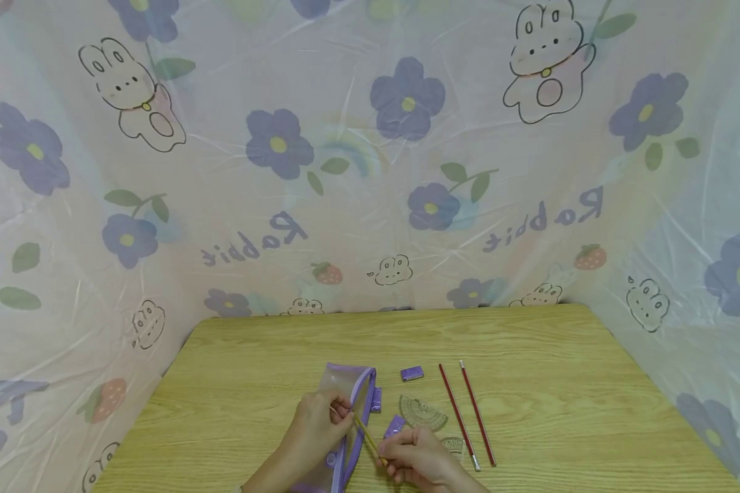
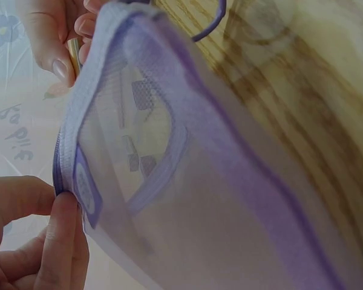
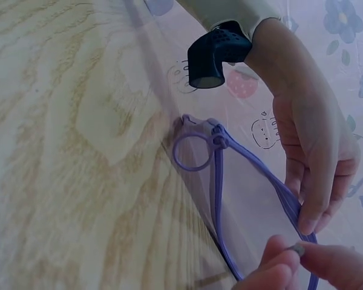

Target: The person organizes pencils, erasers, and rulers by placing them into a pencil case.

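Note:
A see-through purple-trimmed pencil case (image 1: 345, 378) lies with its long zipper edge facing right. My left hand (image 1: 316, 421) pinches that edge; in the left wrist view, thumb and finger grip the zipper beside a purple tag (image 2: 87, 188). Between the fingertips of my right hand (image 1: 419, 455) is a slim yellow pencil (image 1: 368, 438), slanting up-left to the case's opening. Its small grey end (image 3: 297, 248) pokes out of the pinch in the right wrist view. Two purple erasers, one of them this nearer eraser (image 1: 395, 426), lie between the case and my right hand.
Another purple eraser (image 1: 412, 373) lies farther back. A clear protractor (image 1: 423, 412) and a second protractor (image 1: 453, 448) lie near my right hand. Two dark red pencils (image 1: 458, 414) lie side by side to the right. A patterned curtain (image 1: 345, 205) encloses the wooden table (image 1: 561, 383).

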Motion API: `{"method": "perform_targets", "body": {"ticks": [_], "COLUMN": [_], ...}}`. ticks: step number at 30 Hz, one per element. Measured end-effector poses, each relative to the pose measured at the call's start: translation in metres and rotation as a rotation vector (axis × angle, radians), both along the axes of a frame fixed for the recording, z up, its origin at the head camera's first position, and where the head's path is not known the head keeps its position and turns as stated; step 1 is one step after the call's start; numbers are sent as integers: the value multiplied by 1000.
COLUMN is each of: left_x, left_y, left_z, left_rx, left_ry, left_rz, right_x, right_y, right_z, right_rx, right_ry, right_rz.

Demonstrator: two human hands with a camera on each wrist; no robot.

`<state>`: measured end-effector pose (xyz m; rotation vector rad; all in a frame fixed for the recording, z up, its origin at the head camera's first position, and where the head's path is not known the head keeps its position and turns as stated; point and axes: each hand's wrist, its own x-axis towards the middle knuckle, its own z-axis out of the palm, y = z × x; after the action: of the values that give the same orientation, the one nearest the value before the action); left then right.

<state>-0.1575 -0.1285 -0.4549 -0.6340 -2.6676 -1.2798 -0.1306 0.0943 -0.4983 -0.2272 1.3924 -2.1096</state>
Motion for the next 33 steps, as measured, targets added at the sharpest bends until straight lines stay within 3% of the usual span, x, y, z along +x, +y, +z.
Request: {"method": "perform_targets", "body": {"ticks": [33], "left_x": [2], "left_y": [0], "left_z": [1], "left_rx": [-16], "left_ry": [30], "left_rz": [6], "right_x": [0], "right_y": [-12], "right_z": [2], "right_rx": [-2], "right_ry": [-55], "right_rz": [-6]}}
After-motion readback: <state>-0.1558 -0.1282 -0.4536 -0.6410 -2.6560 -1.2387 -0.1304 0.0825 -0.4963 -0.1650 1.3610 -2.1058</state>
